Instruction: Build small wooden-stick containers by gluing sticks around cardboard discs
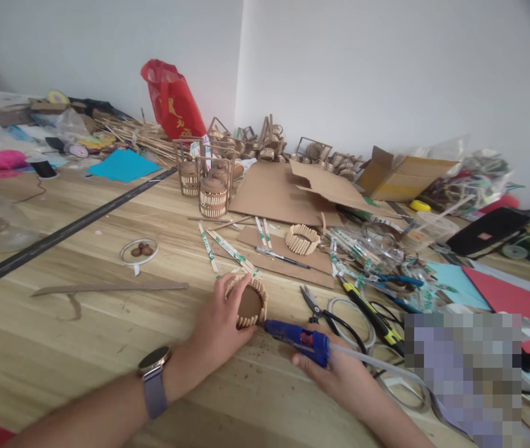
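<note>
My left hand (pixel 227 317), with a watch on its wrist, is closed around the left side of a small round basket (pixel 251 302). The basket has a brown cardboard base and a ring of short wooden sticks round its edge. In my right hand (pixel 327 364) is a blue hot glue gun (pixel 299 341), its nozzle at the basket's lower right edge. My right fingers are partly hidden behind the gun. A second ring of short sticks (pixel 302 239) lies on a cardboard piece farther back. Black-handled scissors (pixel 323 311) lie just beyond the glue gun.
A yellow-black utility knife (pixel 372 314) and blue-handled pliers (pixel 400 281) lie to the right. Finished small stick baskets (pixel 213 196) stand at the back, near cardboard sheets (pixel 274 190) and a red bag (pixel 174 102). On the left, a white ring (pixel 127 259) surrounds several brown discs.
</note>
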A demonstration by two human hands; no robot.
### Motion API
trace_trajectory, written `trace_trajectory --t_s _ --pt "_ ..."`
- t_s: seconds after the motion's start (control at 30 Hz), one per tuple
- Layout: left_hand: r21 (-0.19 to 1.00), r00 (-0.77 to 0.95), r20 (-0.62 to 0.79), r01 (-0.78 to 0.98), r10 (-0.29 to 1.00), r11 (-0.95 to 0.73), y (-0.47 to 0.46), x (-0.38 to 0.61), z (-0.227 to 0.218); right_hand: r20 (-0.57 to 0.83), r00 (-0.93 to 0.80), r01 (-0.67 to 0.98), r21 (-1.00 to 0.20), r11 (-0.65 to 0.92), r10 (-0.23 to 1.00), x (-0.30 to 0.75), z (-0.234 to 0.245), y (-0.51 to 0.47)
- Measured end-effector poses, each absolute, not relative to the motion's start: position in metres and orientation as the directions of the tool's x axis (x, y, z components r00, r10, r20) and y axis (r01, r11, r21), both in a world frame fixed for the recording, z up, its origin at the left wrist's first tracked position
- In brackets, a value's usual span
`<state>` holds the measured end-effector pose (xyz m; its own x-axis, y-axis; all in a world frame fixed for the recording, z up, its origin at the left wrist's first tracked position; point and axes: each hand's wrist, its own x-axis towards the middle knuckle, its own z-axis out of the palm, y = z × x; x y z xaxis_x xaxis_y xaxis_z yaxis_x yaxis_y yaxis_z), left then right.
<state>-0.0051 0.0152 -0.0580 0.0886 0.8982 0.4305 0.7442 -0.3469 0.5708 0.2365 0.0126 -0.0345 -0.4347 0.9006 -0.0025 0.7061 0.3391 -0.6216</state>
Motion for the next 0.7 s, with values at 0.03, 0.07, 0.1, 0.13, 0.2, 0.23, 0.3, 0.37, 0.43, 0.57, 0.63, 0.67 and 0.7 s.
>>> trace_trajectory --t_s 0.03,0.07,0.1,0.13,0.2,0.23,0.3,0.37,0.43,0.57,0.63,0.67,0.7 --pt "0.576 0.087 0.425 0.742 0.901 -0.343 0.015 -0.0051 -0.0578 0.001 -0.435 0.704 -0.623 0.341 0.901 0.2369 -0.0351 0.0124" --pt "0.581 0.086 0.419 0.739 0.904 -0.34 0.0149 -0.0051 -0.0577 0.002 -0.434 0.705 -0.622 0.341 0.901 0.2372 -0.0353 0.0122" --pt "0.585 0.086 0.414 0.738 0.906 -0.337 0.0149 -0.0051 -0.0575 -0.003 -0.432 0.708 -0.62 0.337 0.902 0.2375 -0.0352 0.0119" --pt "0.587 0.086 0.411 0.737 0.908 -0.336 0.0149 -0.005 -0.0575 -0.013 -0.428 0.714 -0.619 0.329 0.904 0.2376 -0.035 0.0117" --pt "0.585 0.083 0.412 0.739 0.907 -0.334 0.015 -0.005 -0.0576 -0.034 -0.422 0.722 -0.616 0.313 0.906 0.2377 -0.0345 0.0116" --pt "0.583 0.082 0.416 0.74 0.906 -0.335 0.0151 -0.005 -0.0578 -0.037 -0.419 0.724 -0.616 0.31 0.907 0.2377 -0.0345 0.0116" --pt "0.577 0.084 0.424 0.742 0.902 -0.341 0.0154 -0.0051 -0.0583 -0.032 -0.42 0.723 -0.616 0.313 0.907 0.2377 -0.0347 0.0118" --pt "0.572 0.09 0.429 0.743 0.899 -0.348 0.0156 -0.0052 -0.0588 -0.027 -0.427 0.72 -0.615 0.322 0.904 0.2376 -0.0351 0.012" --pt "0.57 0.092 0.433 0.742 0.897 -0.352 0.0157 -0.0053 -0.0591 -0.025 -0.434 0.715 -0.618 0.327 0.901 0.2375 -0.035 0.0122" --pt "0.573 0.087 0.43 0.743 0.899 -0.346 0.0155 -0.0053 -0.0597 -0.024 -0.43 0.712 -0.623 0.322 0.903 0.2377 -0.0349 0.0124" --pt "0.578 0.085 0.425 0.741 0.901 -0.342 0.0154 -0.0053 -0.06 -0.021 -0.433 0.709 -0.625 0.326 0.901 0.2377 -0.0356 0.0127" --pt "0.581 0.083 0.424 0.739 0.902 -0.341 0.0155 -0.0053 -0.0601 -0.015 -0.436 0.706 -0.626 0.331 0.9 0.2374 -0.0361 0.0129" --pt "0.583 0.081 0.424 0.738 0.902 -0.34 0.0155 -0.0054 -0.0601 -0.004 -0.438 0.702 -0.626 0.34 0.899 0.237 -0.0363 0.0132"
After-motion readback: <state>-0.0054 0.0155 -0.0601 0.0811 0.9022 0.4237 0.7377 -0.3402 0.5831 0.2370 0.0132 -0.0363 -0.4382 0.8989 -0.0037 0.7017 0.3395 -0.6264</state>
